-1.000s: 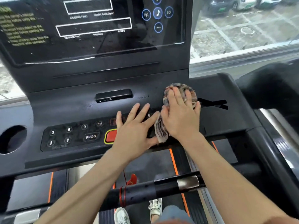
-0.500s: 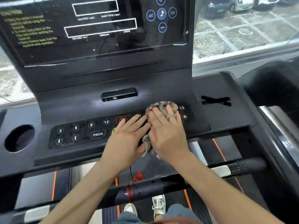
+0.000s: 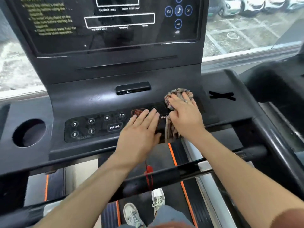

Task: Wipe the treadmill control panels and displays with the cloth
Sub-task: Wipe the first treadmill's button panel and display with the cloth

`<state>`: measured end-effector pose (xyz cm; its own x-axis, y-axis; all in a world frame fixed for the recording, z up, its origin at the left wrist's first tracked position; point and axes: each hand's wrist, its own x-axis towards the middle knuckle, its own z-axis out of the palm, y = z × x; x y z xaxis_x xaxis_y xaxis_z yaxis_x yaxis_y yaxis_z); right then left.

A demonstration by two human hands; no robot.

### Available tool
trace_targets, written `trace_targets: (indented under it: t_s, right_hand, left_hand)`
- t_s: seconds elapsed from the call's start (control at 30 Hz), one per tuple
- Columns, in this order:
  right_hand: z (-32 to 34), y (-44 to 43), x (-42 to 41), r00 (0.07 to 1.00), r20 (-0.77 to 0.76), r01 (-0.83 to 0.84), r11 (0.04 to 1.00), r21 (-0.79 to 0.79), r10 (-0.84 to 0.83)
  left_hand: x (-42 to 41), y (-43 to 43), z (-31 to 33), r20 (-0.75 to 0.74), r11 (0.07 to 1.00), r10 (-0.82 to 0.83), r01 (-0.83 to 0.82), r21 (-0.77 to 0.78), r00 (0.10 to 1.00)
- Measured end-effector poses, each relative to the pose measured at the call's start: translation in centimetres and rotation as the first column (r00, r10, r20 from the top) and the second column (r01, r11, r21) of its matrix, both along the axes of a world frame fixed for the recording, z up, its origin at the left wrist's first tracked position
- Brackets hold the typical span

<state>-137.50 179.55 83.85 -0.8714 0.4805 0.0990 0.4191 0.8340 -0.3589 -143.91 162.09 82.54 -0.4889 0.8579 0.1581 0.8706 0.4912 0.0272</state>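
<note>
Head view: my right hand presses the crumpled brown-patterned cloth with flat fingers onto the right end of the black button panel. Half a second back the cloth sat nearer centre. My left hand lies flat, fingers spread, over the red stop key. Judgement: the stroke is swinging rightward; the left keys and dark glass display are probably still to do.

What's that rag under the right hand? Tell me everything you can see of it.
The cloth is soft, crumpled fabric mottled in brown, grey and pinkish tones. It lies bunched at the right end of the treadmill's black button panel, under the right hand, whose fingers press on it. A rounded wad shows beyond the fingertips, and a creased tail hangs over the console's front edge. The left hand lies flat close by; whether it touches the cloth is unclear.
</note>
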Motion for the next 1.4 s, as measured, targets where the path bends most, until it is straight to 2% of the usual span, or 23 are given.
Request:
trace_targets:
  t_s: [0.1,0.17,0.27,0.33,0.4,0.43,0.57,0.63,0.7,0.77,0.83,0.97,1.03,1.07,1.13,1.2,1.27,1.33,1.4]
  right_hand:
    - [0.0,0.8,1.5,0.997,0.036,-0.074,0.997,-0.007,0.075]
    - [0.4,2.1,1.0,1.000,0.026,-0.001,1.000,0.016,0.000]
    - [1.5,2.4,-1.7,0.989,0.016,0.144,0.989,0.017,-0.144]
    - [1.5,2.1,-1.9,0.998,0.016,0.062,0.998,-0.015,-0.062]
    - [0.9,3.1,-0.4,0.990,0.037,-0.133,0.991,-0.002,0.133]
    - [0.8,4.2,0.2,0.983,0.061,-0.174,0.985,0.013,0.173]
    - [1.4,6.9,-0.6,0.999,0.041,-0.019,1.000,0.023,0.018]
    - [1.7,6.1,-0.1,0.993,-0.015,-0.119,0.990,0.072,0.120]
    - [1.1,6.5,2.3,0.965,-0.105,-0.212,0.951,0.226,0.240]
    - [0.8,8.1,4.0,0.974,-0.113,-0.162,0.948,0.274,0.199]
    - [0.9,8.4,2.8,0.992,-0.065,-0.090,0.970,0.224,0.107]
    - [-0.1,1.5,-1.3,0.961,0.047,-0.278,0.942,0.190,0.274]
    - [0.2,2.2,-0.7,0.929,0.077,-0.369,0.914,0.167,0.361]
    - [0.3,4.0,0.2,0.934,0.041,-0.357,0.915,0.189,0.356]
    - [0.6,8.1,2.4,0.969,-0.039,-0.228,0.941,0.249,0.245]
    - [0.7,9.2,3.0,0.985,-0.062,-0.134,0.946,0.295,0.159]
    - [1.1,5.8,0.6,0.981,-0.018,-0.180,0.941,0.286,0.193]
    - [1.5,1.7,-2.0,0.950,0.019,-0.308,0.921,0.238,0.313]
    - [1.9,1.7,-2.1,0.908,0.106,-0.418,0.892,0.171,0.405]
  left_hand:
    - [-2.3,-3.8,0.4,0.040,0.984,0.175,-0.174,-0.041,0.984]
    - [-1.8,-2.9,0.6,0.061,0.974,0.222,-0.218,-0.062,0.973]
    - [1.7,3.0,0.8,0.106,0.996,0.081,-0.076,-0.053,0.991]
    - [2.4,4.7,1.0,0.133,0.997,-0.007,0.018,-0.077,0.991]
    - [1.3,3.4,0.6,0.077,0.999,0.011,-0.007,-0.053,0.997]
    - [0.7,2.4,0.3,0.073,0.998,0.048,-0.045,-0.042,0.996]
    - [0.7,2.4,0.2,0.082,0.979,0.204,-0.202,-0.036,0.976]
    - [1.2,3.5,0.4,0.074,0.973,0.229,-0.227,-0.035,0.971]
    - [1.2,3.9,0.8,0.078,0.969,0.245,-0.244,-0.027,0.966]
    - [1.2,3.9,0.9,0.070,0.964,0.266,-0.266,-0.011,0.961]
    - [1.4,4.3,1.0,0.070,0.958,0.288,-0.287,-0.013,0.955]
    - [1.2,4.5,1.2,0.125,0.946,0.322,-0.325,0.005,0.938]
    - [1.2,4.2,1.1,0.132,0.946,0.320,-0.324,0.007,0.938]
    - [1.1,4.2,1.1,0.133,0.947,0.316,-0.320,0.010,0.939]
    - [1.2,4.4,1.1,0.143,0.942,0.330,-0.336,0.021,0.933]
    - [1.3,4.6,1.0,0.140,0.932,0.352,-0.361,0.040,0.925]
    - [1.4,4.9,1.1,0.140,0.928,0.360,-0.369,0.048,0.923]
    - [1.3,4.8,1.1,0.149,0.928,0.356,-0.368,0.056,0.922]
    - [1.3,4.7,1.1,0.146,0.931,0.347,-0.359,0.065,0.926]
